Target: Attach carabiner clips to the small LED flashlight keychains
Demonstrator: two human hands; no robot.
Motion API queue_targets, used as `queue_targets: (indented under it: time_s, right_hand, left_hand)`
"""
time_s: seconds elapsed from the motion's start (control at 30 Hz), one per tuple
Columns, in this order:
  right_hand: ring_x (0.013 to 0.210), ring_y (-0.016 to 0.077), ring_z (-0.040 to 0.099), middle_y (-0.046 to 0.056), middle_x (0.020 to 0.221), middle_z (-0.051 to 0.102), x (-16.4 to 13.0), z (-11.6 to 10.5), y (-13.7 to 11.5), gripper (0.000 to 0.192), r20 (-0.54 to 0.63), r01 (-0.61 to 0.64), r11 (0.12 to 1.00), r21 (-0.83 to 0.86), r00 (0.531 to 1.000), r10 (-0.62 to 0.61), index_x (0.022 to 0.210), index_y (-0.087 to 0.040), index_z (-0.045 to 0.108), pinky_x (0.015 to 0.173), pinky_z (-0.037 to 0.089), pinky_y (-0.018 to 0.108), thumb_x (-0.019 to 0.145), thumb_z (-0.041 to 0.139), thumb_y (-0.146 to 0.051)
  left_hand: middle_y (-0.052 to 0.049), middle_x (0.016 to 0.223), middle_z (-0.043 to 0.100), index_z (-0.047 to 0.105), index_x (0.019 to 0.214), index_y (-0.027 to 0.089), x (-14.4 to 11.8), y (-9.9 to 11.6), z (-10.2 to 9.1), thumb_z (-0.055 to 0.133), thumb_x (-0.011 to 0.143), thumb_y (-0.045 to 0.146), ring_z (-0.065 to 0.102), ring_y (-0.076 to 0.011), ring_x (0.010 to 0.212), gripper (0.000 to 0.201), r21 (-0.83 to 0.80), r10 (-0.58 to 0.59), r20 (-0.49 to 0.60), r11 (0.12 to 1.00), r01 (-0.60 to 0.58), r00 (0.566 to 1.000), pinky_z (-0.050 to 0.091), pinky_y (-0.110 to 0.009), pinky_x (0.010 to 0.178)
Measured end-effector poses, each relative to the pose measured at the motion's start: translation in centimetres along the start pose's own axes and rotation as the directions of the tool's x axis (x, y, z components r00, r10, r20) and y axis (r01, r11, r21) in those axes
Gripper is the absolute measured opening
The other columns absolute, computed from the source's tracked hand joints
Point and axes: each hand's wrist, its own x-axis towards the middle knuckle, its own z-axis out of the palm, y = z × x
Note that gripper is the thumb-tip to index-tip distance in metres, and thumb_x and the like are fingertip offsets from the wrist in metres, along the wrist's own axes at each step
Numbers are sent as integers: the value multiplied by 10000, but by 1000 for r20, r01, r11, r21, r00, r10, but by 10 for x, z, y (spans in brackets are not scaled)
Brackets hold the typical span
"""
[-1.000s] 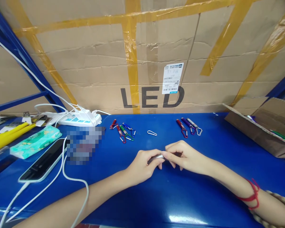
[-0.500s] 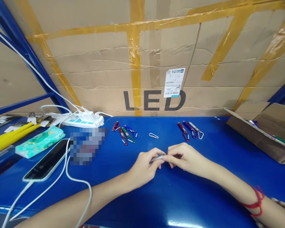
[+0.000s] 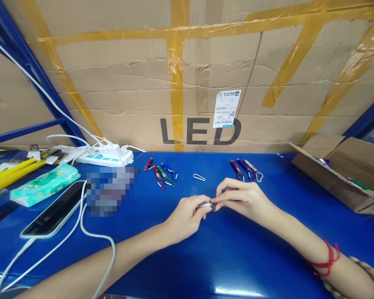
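Blue tabletop (image 3: 205, 257), taped cardboard box (image 3: 187, 70) behind.

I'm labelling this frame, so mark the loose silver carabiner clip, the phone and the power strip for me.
silver carabiner clip (image 3: 199, 177), head view, on its wire loop.
phone (image 3: 54, 211), head view, middle of its dark screen.
power strip (image 3: 107, 156), head view, on its white top by the sockets.

The small torch (image 3: 205, 205) pinched between the left hand (image 3: 187, 216) and right hand (image 3: 241, 199) looks like brushed silver metal. The tabletop (image 3: 205, 257) is glossy blue, smooth (light glares off it at 6 o'clock). At 12 o'clock the cardboard box (image 3: 127, 83) is matt, creased paperboard under shiny yellow tape (image 3: 174, 74). The phone (image 3: 54, 209), at 9 o'clock, is glossy, probably glass.
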Motion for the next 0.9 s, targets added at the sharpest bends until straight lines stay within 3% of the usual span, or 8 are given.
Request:
queue_targets:
  time_s: [0.3,0.5,0.6,0.73,0.83,0.9]
  right_hand:
    - [627,42,537,14,815,577,-5,1,-1,197,46,105,977,-186,994,-98,834,-206,664,528,343,154,898,478,-214]
    - [565,46,511,24,774,567,-3,9,-2,161,-22,79,991,-106,996,-82,798,-184,652,486,354,165,873,510,-195]
    - [568,74,528,43,728,566,0,15,-2,191,-69,-8,1000,13,998,9,756,-168,660,501,402,181,864,519,-237]
    - [584,111,537,46,663,556,3,20,-5,213,-69,-215,970,114,972,224,667,-170,673,535,445,221,806,580,-302]
    - [559,114,531,41,630,539,6,22,-7,197,11,-371,904,213,926,378,614,-168,674,499,474,219,747,615,-301]
    - [515,103,509,44,653,523,6,22,-8,198,97,-495,817,296,867,490,622,-152,674,392,461,196,726,616,-310]
  left_hand:
    - [-3,687,569,586,801,145,-3,-5,2,421,868,143,511,-108,690,179,93,94,48,991,-99,994,368,-178,668]
    - [0,691,578,566,757,139,-5,-4,2,412,870,133,526,-98,671,191,59,89,25,994,-90,996,380,-167,661]
    - [0,690,578,553,735,140,-6,-5,2,413,870,143,532,-102,666,195,66,77,8,995,-78,997,387,-176,660]
    - [-2,679,577,535,702,146,-6,-7,4,408,875,148,533,-117,674,214,147,77,-36,987,-71,996,385,-199,677]
    - [-6,676,574,536,706,144,-6,-9,5,430,865,134,519,-125,662,191,219,99,-44,972,-87,994,377,-212,667]
    - [-11,677,570,551,727,138,-6,-10,6,444,860,131,507,-129,654,171,265,118,-39,959,-103,992,374,-221,659]
